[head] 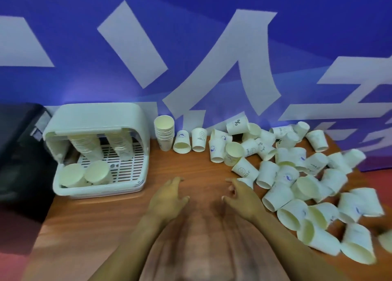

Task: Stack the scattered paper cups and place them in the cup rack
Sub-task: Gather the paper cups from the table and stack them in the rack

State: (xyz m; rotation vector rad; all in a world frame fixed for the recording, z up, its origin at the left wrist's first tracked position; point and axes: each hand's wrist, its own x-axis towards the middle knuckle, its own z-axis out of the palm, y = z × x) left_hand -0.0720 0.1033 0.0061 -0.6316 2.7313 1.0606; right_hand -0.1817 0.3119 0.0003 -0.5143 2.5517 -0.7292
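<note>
Several white paper cups (pixel 294 170) lie scattered on their sides and upside down across the right half of the wooden table (pixel 95 217). An upright stack of cups (pixel 164 133) stands just right of the white cup rack (pixel 99 151), whose lid is lifted. Inside the rack are two tilted stacks at the back and two more at the front. My left hand (pixel 168 198) hovers over the table centre, fingers relaxed, holding nothing. My right hand (pixel 241 196) is beside it, fingers loosely bent and empty, its fingertips close to the nearest cup (pixel 245 169).
A blue banner with large white characters (pixel 191 47) rises right behind the table. A dark object (pixel 19 153) sits left of the rack. Two single cups (pixel 199 139) stand upside down near the stack.
</note>
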